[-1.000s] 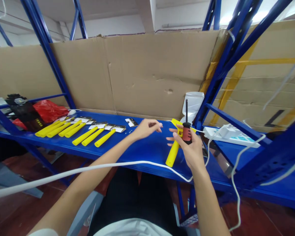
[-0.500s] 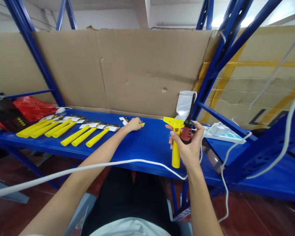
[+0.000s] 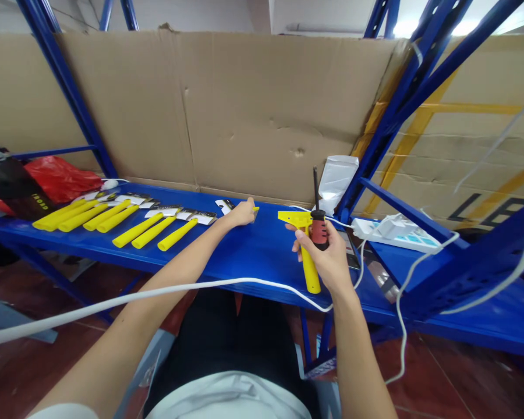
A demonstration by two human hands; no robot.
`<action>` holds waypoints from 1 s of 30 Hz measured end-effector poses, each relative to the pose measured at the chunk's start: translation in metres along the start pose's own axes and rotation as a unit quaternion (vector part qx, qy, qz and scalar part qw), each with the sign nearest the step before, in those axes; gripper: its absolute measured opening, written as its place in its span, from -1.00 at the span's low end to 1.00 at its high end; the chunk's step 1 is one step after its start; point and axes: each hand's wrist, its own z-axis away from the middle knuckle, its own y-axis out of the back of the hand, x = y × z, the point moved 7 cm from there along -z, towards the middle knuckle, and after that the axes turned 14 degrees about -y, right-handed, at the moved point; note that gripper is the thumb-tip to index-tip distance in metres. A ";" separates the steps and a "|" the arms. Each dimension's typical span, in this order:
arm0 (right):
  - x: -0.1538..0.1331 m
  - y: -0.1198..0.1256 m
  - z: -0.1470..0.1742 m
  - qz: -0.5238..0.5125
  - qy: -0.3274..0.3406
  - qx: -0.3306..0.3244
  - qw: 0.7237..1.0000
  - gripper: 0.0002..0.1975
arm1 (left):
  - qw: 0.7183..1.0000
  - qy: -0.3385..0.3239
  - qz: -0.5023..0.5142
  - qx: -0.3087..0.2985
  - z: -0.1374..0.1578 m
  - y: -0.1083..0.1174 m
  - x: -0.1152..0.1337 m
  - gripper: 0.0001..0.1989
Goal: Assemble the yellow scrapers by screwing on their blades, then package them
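My right hand (image 3: 332, 253) is closed around a screwdriver (image 3: 318, 228) with a red and black handle, its dark shaft pointing up. The same hand also holds a yellow scraper handle (image 3: 310, 270) with a wide, flat head, just left of the screwdriver. Farther back on the blue bench, my left hand (image 3: 243, 213) has its fingers closed on a small yellow piece (image 3: 256, 209), mostly hidden by the fingers. Beside that hand lies a black and white card (image 3: 224, 206). Several yellow-handled scrapers (image 3: 151, 233) with printed black and white heads lie in a row to the left.
A white cable (image 3: 179, 287) crosses in front of my forearms. At the right are a white power strip (image 3: 395, 234) and blue rack posts (image 3: 388, 128). A white pouch (image 3: 338, 177) leans at the back against cardboard (image 3: 262, 116). A red bag (image 3: 63, 177) lies far left.
The screwdriver and yellow scraper handle have shifted slightly left and tilted in my right hand. My left hand stays at about the same spot on the bench. The view has shifted a little.
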 end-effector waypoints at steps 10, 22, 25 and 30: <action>0.017 -0.006 -0.005 0.048 -0.064 -0.031 0.996 -0.52 | 1.000 -0.010 -0.018 -0.007 0.000 -0.006 -0.007 -0.61; 0.013 -0.008 -0.003 0.053 -0.062 -0.024 0.996 -0.45 | 0.995 -0.012 0.096 0.005 -0.002 -0.001 -0.005 -0.81; 0.011 -0.007 -0.003 0.050 -0.059 -0.015 0.997 -0.44 | 0.989 -0.021 0.139 0.034 0.001 0.006 -0.002 -0.79; 0.012 -0.005 -0.004 0.040 -0.054 -0.015 0.998 -0.44 | 0.961 -0.085 0.239 0.106 0.005 0.028 0.023 -0.70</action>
